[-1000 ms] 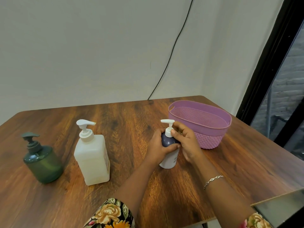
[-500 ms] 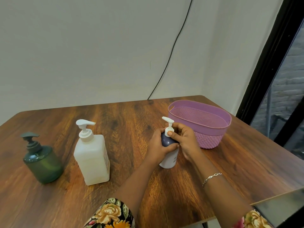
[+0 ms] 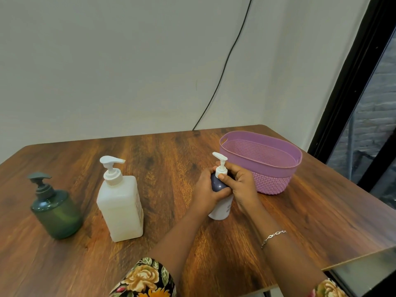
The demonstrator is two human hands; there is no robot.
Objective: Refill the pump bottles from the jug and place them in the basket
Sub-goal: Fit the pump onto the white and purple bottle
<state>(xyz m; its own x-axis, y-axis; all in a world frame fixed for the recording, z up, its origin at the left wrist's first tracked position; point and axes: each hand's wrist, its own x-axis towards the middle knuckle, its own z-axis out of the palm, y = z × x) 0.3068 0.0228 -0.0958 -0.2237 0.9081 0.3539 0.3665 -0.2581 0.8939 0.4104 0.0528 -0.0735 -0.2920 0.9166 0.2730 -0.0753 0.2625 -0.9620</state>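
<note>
The left hand (image 3: pixel 206 195) is wrapped around a small round plastic pump bottle (image 3: pixel 222 209), dark blue on top and white below. The right hand (image 3: pixel 241 185) pinches its white pump neck (image 3: pixel 221 169). The bottle stands on the brown wooden desk (image 3: pixel 171 159), just left of the purple plastic basket (image 3: pixel 276 181). Further left stand 2 more: a tall white square bottle (image 3: pixel 121 206) and a round green bottle (image 3: pixel 56 213).
</note>
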